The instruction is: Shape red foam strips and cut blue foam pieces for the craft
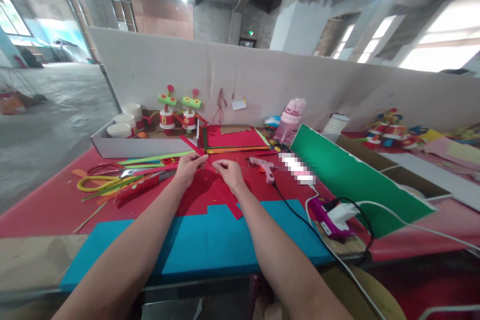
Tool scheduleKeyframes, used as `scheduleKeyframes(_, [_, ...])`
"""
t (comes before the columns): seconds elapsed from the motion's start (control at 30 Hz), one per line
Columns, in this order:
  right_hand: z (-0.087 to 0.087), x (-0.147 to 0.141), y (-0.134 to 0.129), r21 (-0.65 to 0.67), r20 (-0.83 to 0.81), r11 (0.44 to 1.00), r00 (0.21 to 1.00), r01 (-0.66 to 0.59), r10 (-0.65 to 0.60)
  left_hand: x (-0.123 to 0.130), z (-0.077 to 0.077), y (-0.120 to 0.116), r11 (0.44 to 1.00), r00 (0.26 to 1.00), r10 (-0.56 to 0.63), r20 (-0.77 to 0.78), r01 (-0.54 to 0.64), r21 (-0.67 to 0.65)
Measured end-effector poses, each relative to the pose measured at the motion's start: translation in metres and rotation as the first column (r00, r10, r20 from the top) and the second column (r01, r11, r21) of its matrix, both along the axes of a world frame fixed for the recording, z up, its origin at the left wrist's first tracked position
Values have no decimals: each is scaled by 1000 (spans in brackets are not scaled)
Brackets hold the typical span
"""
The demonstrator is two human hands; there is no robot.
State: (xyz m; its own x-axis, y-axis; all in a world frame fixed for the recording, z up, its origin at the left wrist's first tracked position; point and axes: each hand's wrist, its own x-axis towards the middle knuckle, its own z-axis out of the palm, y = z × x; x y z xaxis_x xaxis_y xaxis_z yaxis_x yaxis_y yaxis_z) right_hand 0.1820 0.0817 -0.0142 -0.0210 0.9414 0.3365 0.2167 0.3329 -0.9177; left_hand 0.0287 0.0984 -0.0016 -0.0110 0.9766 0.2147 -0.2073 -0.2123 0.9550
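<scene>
A long red paper strip [228, 199] runs diagonally past both hands, its upper end showing beyond my left hand and its lower end toward the blue sheet [210, 240]. My left hand [190, 166] is closed in a pinch on the strip. Close beside it, my right hand [229, 172] pinches too, thumb against forefinger, at the same strip; the fingertips partly hide the gripped spot. Left of my left hand lie yellow-handled scissors [99, 183], a red-handled tool [137, 189] and several coloured paper strips [155, 159]. A pink glue gun [265, 169] rests right of my right hand.
A white tray [138, 149] holds paper cups and two paper-cup robot figures [167, 117]. Behind my hands lie red sheets [236, 137]. A pink bottle [288, 120], green board [352, 180], purple power strip [332, 220] and trailing cables [300, 210] occupy the right side.
</scene>
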Motion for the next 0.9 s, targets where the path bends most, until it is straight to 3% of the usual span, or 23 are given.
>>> scheduleKeyframes(0.23, [2,1,-3,-12,-4,999,1000,31,-31,3,3,-3,1000,1000,-27,-17,27,2])
scheduleKeyframes(0.33, [3,2,-4,-11,-6,1000,1000,26,-26,5,2,-5,998,993,-57,-104,58,2])
scheduleKeyframes(0.43, [2,0,-4,13,-6,1000,1000,13,-13,6,1,-5,1000,984,-8,-179,8,2])
scheduleKeyframes(0.6, [-2,-3,0,125,-65,992,998,4,4,-2,3,0,998,993,49,-105,-52,-26])
scheduleKeyframes(0.9, [6,0,-4,159,-50,987,999,-2,10,-11,8,1,999,998,24,-58,-26,-45])
